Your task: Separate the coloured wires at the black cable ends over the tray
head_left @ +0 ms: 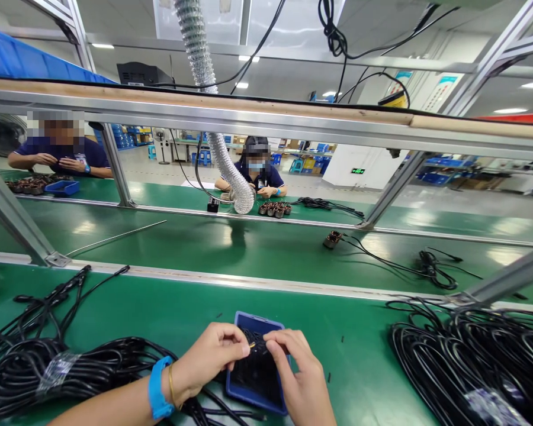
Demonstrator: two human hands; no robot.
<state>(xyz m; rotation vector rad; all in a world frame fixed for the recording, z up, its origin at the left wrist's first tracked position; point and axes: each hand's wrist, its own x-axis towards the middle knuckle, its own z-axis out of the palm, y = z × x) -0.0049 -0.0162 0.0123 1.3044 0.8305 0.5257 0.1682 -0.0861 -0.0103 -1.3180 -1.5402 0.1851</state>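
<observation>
My left hand point(217, 355), with a blue band and a thin bracelet at the wrist, pinches a small piece with a yellow tip point(251, 345) between thumb and forefinger. What the rest of that piece is, the fingers hide. Close beside it, my right hand point(297, 367) has thumb and forefinger pressed together, and whatever is between them is too small to make out. Both hands are over a blue tray point(255, 397) holding many small black pieces. Under my left forearm run black cables point(195, 408).
A taped bundle of black cables point(93, 373) lies at left, another coiled bundle point(457, 361) at right. Metal frame posts point(18, 207) rise from the green bench. On the conveyor sits a copper-wound coil point(332, 239) with a cable. Two people work opposite; a silver duct point(226, 160) hangs down.
</observation>
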